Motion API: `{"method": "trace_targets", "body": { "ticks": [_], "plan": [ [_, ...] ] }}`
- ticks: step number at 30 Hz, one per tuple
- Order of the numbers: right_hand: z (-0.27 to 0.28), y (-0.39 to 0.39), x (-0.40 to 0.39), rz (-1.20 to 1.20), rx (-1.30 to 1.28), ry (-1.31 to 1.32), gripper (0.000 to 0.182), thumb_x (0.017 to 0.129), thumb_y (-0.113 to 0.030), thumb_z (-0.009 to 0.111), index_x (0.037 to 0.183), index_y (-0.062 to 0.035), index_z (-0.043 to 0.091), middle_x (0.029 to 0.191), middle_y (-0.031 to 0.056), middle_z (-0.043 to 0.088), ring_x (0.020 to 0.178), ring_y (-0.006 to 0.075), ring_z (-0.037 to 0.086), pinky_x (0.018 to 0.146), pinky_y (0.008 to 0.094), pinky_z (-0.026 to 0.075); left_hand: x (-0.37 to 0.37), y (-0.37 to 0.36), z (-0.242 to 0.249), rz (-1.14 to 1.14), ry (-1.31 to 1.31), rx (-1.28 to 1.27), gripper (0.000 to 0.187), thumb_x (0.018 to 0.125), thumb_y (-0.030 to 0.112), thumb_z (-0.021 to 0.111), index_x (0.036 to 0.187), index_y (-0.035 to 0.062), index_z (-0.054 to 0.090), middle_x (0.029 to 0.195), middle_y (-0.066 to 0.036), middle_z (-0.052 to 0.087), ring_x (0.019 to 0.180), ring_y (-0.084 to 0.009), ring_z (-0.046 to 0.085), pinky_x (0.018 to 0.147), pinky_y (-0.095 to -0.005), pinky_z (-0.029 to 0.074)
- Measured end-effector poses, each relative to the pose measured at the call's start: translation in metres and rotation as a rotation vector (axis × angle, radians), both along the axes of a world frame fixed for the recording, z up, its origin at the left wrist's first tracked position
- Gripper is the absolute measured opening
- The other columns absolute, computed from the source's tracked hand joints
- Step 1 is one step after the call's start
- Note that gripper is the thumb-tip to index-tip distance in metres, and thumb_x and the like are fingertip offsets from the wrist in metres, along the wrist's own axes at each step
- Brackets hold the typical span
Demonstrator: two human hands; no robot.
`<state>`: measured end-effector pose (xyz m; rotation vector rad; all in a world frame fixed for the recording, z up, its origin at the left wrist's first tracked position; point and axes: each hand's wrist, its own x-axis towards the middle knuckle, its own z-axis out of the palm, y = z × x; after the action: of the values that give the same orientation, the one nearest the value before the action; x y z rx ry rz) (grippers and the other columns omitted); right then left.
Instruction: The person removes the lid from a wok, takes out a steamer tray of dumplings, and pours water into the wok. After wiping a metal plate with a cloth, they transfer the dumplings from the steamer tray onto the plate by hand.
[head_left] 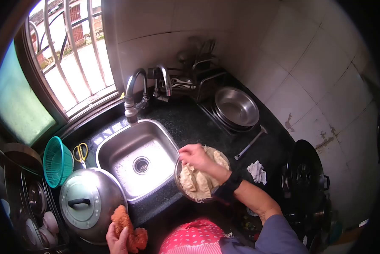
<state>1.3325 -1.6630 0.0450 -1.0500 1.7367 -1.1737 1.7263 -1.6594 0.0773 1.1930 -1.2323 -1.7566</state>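
My left hand (117, 240) is closed around an orange, fuzzy cloth (124, 224) at the bottom of the view, near the edge of a large domed metal lid (90, 228) with a black handle. My right hand (195, 156) reaches across a round bowl (177, 180) of pale, folded dumplings (198, 180). Its fingers are curled together at the rim nearest the sink; whether they pinch the rim or something small is hidden. The bowl stands beside the steel sink (114, 154), partly covered by my forearm.
Two curved taps (135, 84) rise behind the sink. Yellow-handled scissors (81, 154) and a green basket (56, 163) are at left. Stacked metal pans (236, 106), a grey-handled tool (249, 146), a crumpled white cloth (257, 172) and a black wok (304, 165) are at right.
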Motion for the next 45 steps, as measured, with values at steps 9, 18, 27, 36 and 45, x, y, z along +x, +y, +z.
{"method": "trace_targets", "body": {
  "ticks": [9,18,27,36,45],
  "plan": [
    [-0.036,0.084,-0.222,-1.283,-0.139,-0.602,0.023,0.086,-0.017,0.065,0.104,-0.0068,0.055,0.095,0.0112,0.057,0.082,0.0227,0.059,0.071,0.0444,0.052,-0.111,-0.011,-0.081,-0.295,-0.765,-0.735,0.034,0.077,0.003,0.067,0.108,0.0000,0.054,0.102,-0.017,0.058,0.093,-0.0305,0.060,0.079,-0.0395,0.048],
    [-0.075,0.067,-0.290,-1.226,-0.234,-0.896,0.013,0.083,-0.016,0.065,0.079,-0.0092,0.054,0.073,0.0051,0.054,0.070,0.0200,0.054,0.072,0.0414,0.053,-0.117,-0.004,-0.133,-0.360,-0.958,-0.830,0.033,0.071,0.000,0.066,0.102,0.0064,0.056,0.099,-0.017,0.052,0.089,-0.0367,0.052,0.077,-0.0465,0.042],
    [-0.027,0.076,-0.285,-1.191,-0.187,-0.753,0.012,0.078,-0.007,0.061,0.071,-0.0112,0.052,0.064,0.0008,0.049,0.056,0.0143,0.052,0.061,0.0368,0.053,-0.107,0.000,-0.115,-0.311,-1.214,-0.715,0.049,0.062,0.004,0.076,0.103,0.0030,0.049,0.101,-0.015,0.054,0.095,-0.0367,0.053,0.080,-0.0451,0.043],
    [0.003,0.112,-0.185,-0.866,-0.091,-0.314,0.022,0.072,-0.014,0.065,0.055,-0.0038,0.054,0.051,0.0023,0.051,0.039,0.0147,0.051,0.041,0.0295,0.046,-0.139,-0.028,-0.059,-0.156,-0.604,-0.247,0.050,0.078,0.015,0.075,0.119,0.0025,0.050,0.119,-0.016,0.056,0.107,-0.0361,0.056,0.089,-0.0417,0.047],
    [-0.024,0.056,-0.098,-0.365,-0.023,0.126,0.032,0.082,-0.024,0.065,0.068,0.0054,0.064,0.057,0.0023,0.057,0.051,0.0081,0.053,0.043,0.0275,0.040,-0.199,-0.086,-0.069,-0.056,0.241,0.531,0.064,0.089,0.045,0.061,0.137,0.0103,0.039,0.134,-0.014,0.047,0.120,-0.0292,0.049,0.080,-0.0431,0.053]
  ]
}}
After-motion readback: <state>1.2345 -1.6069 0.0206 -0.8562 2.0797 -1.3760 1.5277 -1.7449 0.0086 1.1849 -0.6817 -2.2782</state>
